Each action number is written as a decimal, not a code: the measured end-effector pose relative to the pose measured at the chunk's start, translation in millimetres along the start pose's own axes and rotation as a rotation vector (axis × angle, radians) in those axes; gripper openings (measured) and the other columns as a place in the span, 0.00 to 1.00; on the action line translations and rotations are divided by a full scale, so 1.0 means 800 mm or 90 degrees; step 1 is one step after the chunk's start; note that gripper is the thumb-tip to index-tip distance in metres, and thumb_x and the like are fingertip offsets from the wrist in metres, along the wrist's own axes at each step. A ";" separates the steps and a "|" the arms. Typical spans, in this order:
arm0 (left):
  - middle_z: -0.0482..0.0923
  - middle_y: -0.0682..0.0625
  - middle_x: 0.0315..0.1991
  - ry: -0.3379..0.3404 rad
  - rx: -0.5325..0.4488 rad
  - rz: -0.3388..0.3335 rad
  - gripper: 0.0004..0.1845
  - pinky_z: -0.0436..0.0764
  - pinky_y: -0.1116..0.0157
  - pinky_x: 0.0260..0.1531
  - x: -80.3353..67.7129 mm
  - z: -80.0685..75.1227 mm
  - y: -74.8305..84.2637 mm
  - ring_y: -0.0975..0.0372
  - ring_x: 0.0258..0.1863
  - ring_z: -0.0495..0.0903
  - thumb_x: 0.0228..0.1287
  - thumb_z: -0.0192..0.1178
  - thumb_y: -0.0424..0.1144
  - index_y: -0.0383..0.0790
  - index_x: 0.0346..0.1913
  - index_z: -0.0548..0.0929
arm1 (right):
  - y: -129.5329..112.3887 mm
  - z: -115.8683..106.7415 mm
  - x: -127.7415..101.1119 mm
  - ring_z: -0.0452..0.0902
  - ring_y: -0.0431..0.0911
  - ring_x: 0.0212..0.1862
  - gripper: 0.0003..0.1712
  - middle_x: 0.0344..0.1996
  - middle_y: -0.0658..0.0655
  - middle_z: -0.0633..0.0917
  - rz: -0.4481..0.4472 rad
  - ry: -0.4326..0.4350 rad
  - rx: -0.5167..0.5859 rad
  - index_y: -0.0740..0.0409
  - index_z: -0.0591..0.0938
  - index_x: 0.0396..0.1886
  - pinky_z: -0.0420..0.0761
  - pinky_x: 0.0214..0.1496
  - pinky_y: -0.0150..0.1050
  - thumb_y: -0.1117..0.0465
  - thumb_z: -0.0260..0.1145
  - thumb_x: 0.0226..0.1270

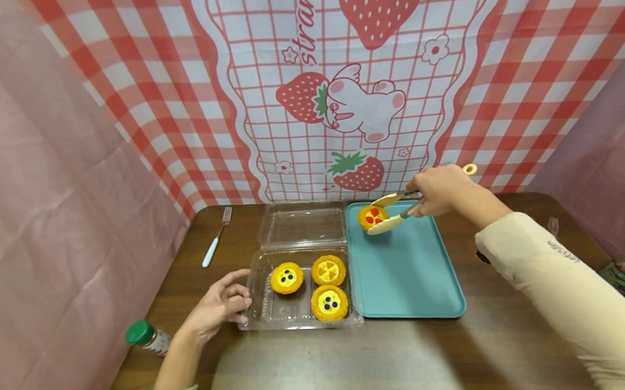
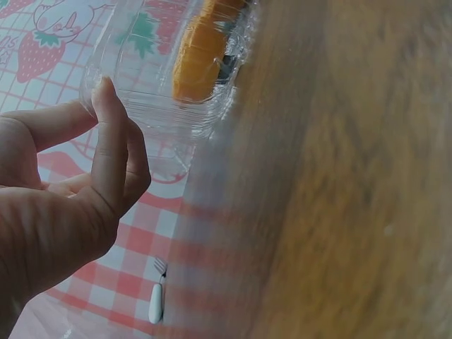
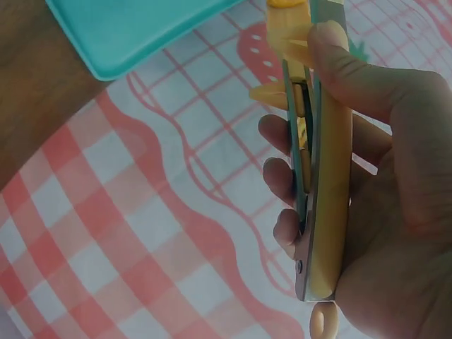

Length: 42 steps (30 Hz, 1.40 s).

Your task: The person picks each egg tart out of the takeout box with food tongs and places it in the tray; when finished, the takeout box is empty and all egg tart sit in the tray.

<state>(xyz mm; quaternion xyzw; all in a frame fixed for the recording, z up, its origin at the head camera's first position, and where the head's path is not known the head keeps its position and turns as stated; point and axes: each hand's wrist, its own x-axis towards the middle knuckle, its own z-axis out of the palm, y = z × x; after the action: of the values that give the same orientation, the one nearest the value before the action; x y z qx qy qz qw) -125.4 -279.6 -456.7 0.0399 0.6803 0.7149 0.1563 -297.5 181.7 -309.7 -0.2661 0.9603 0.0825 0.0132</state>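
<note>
One tart [image 1: 372, 216] sits clamped in my tongs [image 1: 394, 212] above the teal tray's [image 1: 413, 272] far corner; their long axis points left from my right hand [image 1: 438, 190], which squeezes them. My left hand [image 1: 220, 306], fingers loosely curled, touches the clear container [image 1: 301, 319]. The tong tips are cut off in the wrist view.

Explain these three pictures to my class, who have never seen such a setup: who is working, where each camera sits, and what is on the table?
A person works with bare hands; one camera is worn on the head, one on each wrist. The right hand grips yellow tongs clamped on a red-topped tart over a teal tray. The left hand touches a clear clamshell box holding three more tarts. A fork and a green-capped bottle lie on the brown table.
</note>
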 end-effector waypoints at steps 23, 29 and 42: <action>0.71 0.46 0.38 -0.009 -0.005 -0.002 0.35 0.85 0.66 0.25 0.002 -0.002 -0.002 0.63 0.30 0.77 0.65 0.57 0.21 0.28 0.72 0.55 | -0.016 0.018 0.033 0.75 0.51 0.34 0.29 0.34 0.55 0.83 0.035 -0.078 -0.054 0.56 0.83 0.45 0.82 0.37 0.49 0.43 0.78 0.48; 0.71 0.46 0.38 -0.010 -0.004 -0.002 0.35 0.85 0.66 0.25 0.003 -0.003 -0.004 0.63 0.30 0.77 0.65 0.57 0.22 0.29 0.72 0.55 | -0.015 0.022 0.031 0.75 0.52 0.37 0.30 0.35 0.56 0.82 0.041 -0.098 -0.036 0.58 0.82 0.45 0.81 0.40 0.52 0.43 0.77 0.50; 0.71 0.45 0.38 -0.013 -0.017 0.010 0.36 0.85 0.66 0.25 0.001 -0.003 -0.005 0.63 0.30 0.77 0.64 0.59 0.23 0.27 0.72 0.55 | -0.013 0.035 0.021 0.77 0.56 0.46 0.44 0.46 0.61 0.84 0.029 -0.078 0.015 0.60 0.80 0.57 0.81 0.45 0.59 0.41 0.81 0.43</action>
<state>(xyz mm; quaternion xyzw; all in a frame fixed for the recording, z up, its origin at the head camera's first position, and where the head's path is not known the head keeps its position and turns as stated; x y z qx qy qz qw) -125.9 -281.4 -460.8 0.0502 0.6691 0.7244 0.1581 -307.3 168.8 -339.7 -0.2386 0.9644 0.0873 0.0736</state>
